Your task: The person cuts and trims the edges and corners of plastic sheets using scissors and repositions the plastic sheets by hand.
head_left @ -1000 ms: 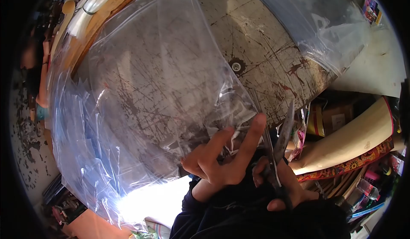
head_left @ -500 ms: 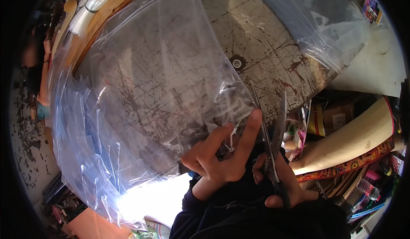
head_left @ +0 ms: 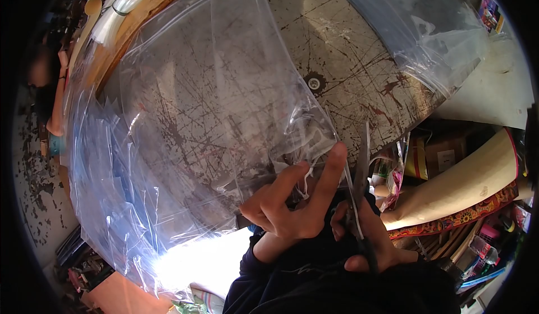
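Observation:
My left hand (head_left: 295, 207) is on the near right part of a clear plastic sheet (head_left: 185, 89). Its index finger stretches along the sheet's edge, and the film is bunched at the fingers; the thumb is hidden. A thin white strand (head_left: 306, 182) shows between the fingers. In my right hand (head_left: 373, 232) is a pair of scissors (head_left: 362, 151), with its blades pointing away from me and parted, just right of the left index finger. The plastic's right edge runs down close beside the blades.
Under the plastic lies a scratched, worn tabletop (head_left: 331, 39). More film (head_left: 415, 27) lies at the far right, and layered film (head_left: 112, 185) hangs at the left. Right of my hands are a cream roll (head_left: 460, 182) and a cardboard box (head_left: 446, 151). Another person's arm (head_left: 59, 100) shows far left.
The scissors' blades have come closer together, the right one swinging slightly left. The left hand stays nearly in place, while the sheet's right edge has shifted a little.

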`<state>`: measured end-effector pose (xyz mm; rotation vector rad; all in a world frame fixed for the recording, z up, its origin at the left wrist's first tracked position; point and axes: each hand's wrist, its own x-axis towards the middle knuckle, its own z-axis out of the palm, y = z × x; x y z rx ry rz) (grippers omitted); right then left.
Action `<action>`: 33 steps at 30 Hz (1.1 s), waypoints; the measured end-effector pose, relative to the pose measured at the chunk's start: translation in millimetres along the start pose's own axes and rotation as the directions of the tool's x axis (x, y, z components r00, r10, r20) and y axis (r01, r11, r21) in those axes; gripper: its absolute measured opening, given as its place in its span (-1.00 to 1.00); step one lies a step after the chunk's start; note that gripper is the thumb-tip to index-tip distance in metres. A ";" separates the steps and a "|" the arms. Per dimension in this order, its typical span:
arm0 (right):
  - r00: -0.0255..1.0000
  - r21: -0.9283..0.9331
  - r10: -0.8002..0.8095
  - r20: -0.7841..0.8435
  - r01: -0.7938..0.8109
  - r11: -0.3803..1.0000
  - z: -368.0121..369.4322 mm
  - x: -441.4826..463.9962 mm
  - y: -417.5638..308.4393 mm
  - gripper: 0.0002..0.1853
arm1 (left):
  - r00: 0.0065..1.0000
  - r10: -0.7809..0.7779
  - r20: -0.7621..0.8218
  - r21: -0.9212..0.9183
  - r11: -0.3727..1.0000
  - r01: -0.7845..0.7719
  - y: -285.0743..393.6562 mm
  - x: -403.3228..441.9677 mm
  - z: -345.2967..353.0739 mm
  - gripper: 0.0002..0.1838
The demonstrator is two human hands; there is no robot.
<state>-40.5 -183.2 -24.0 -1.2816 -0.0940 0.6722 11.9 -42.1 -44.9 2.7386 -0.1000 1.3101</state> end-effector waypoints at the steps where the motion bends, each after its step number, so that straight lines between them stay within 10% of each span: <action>1: 0.999 -0.005 -0.027 -0.018 0.027 1.000 0.8 0.7 0.1 -0.29 | 1.000 -0.015 -0.004 -0.004 1.000 0.015 1.3 0.5 0.2 -0.62; 33: 0.988 0.210 0.122 -0.093 -0.100 0.973 -1.5 -7.1 -0.5 -0.05 | 0.987 0.141 0.081 -0.179 0.976 -0.125 -8.4 -1.0 -9.9 -0.75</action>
